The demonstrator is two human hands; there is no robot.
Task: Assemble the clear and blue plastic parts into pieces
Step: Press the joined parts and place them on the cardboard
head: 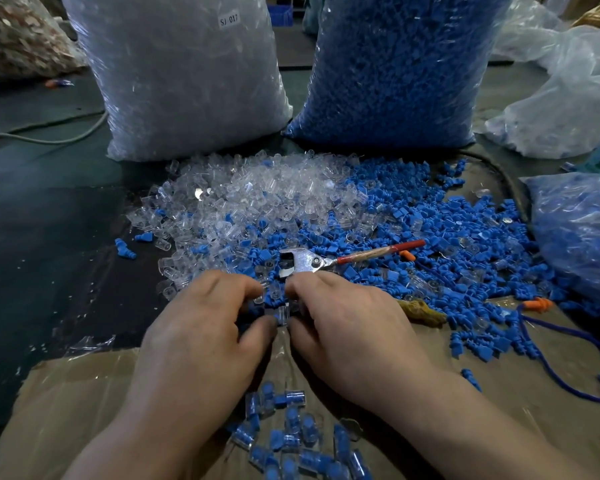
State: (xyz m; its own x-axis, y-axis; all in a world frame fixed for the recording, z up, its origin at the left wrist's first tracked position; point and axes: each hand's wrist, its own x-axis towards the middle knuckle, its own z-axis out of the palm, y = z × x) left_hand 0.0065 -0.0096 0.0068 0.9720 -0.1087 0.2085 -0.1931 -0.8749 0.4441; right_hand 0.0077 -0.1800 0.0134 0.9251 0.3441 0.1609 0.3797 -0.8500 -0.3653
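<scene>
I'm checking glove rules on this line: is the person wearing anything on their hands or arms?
No. The left hand and right hand are bare: no gloves, finger cots, rings or tape show. The left forearm and right forearm are bare too, as far as the frame reaches, with no sleeve, cuff, watch or wristband in view.

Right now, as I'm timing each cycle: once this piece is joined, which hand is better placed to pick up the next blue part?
Right, probably. Both pinch the piece, but blue parts lie thick just beyond and right of the right hand; the left hand borders mostly clear parts.
</scene>
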